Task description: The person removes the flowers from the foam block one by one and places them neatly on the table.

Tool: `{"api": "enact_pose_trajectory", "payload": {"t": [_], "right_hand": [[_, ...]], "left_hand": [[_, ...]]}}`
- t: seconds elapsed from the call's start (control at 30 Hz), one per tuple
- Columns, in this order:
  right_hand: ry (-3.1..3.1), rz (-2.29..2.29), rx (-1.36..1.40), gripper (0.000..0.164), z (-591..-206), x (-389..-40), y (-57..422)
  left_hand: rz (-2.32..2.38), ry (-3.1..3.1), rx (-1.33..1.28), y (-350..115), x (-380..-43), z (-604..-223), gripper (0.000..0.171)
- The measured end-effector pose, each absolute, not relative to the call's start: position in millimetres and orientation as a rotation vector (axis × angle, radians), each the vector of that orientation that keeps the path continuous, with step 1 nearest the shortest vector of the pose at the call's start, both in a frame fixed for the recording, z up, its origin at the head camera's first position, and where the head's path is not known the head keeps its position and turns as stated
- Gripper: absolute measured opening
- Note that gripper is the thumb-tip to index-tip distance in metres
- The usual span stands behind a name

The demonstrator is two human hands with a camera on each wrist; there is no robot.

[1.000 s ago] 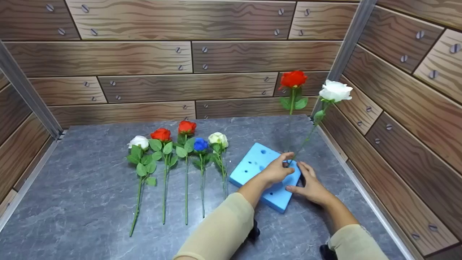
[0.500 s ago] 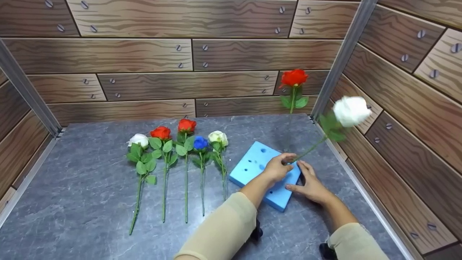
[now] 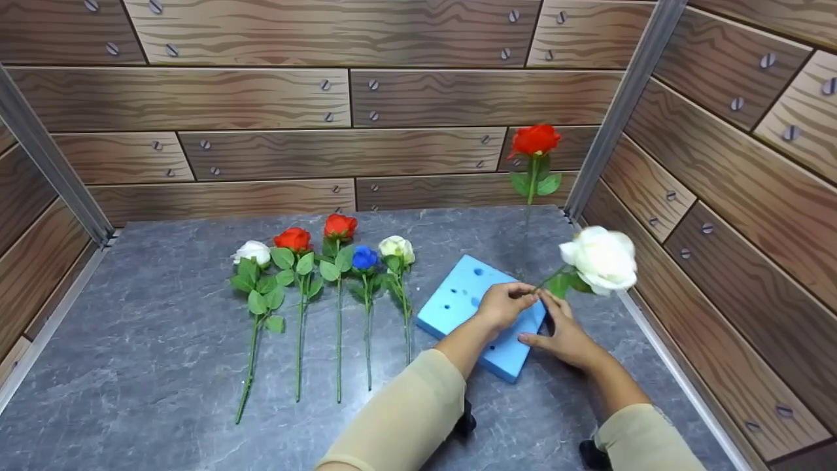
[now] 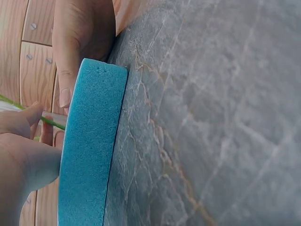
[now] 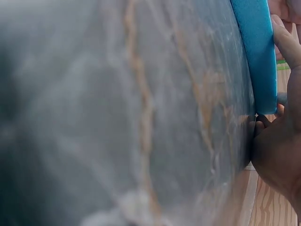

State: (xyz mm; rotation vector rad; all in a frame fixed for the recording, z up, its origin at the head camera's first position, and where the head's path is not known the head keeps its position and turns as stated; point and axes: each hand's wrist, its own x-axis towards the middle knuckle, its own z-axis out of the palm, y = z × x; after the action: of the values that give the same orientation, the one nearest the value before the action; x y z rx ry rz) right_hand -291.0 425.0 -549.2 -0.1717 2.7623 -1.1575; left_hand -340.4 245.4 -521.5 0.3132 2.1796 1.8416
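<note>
My left hand [image 3: 505, 306] pinches the green stem of a white rose [image 3: 600, 260] just over the blue foam block [image 3: 451, 288]. That rose leans far to the right, its bloom beyond my right hand. With thumb on top and fingers around the far edge, my right hand [image 3: 567, 337] grips the block's right corner. In the left wrist view, the stem [image 4: 51, 123] runs between the left fingertips; its lower end is hidden. A red rose [image 3: 535, 140] stands upright behind the hands, its stem base hidden. Several holes show in the block's top.
Laid out in a row to the left are a white rose [image 3: 252, 252], two red roses, a blue rose [image 3: 364, 258] and a cream rose [image 3: 396, 248]. Wood-patterned walls [image 3: 431, 154] enclose the grey marbled table [image 3: 163, 353] at the back and sides.
The white rose has tipped from nearly upright to the right and down, and its bloom now faces nearer. The left hand has rotated slightly; the right hand and block have stayed put.
</note>
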Motion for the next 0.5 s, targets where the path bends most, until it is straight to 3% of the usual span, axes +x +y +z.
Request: {"api": "enact_pose_trajectory", "payload": {"t": [0.5], "right_hand": [[2.76,-1.166,-0.127,0.121,-547.9,-289.5,422.7]], "left_hand": [[2.06,1.962,0.217,239.2,-341.2,-523.5,0.025]]}}
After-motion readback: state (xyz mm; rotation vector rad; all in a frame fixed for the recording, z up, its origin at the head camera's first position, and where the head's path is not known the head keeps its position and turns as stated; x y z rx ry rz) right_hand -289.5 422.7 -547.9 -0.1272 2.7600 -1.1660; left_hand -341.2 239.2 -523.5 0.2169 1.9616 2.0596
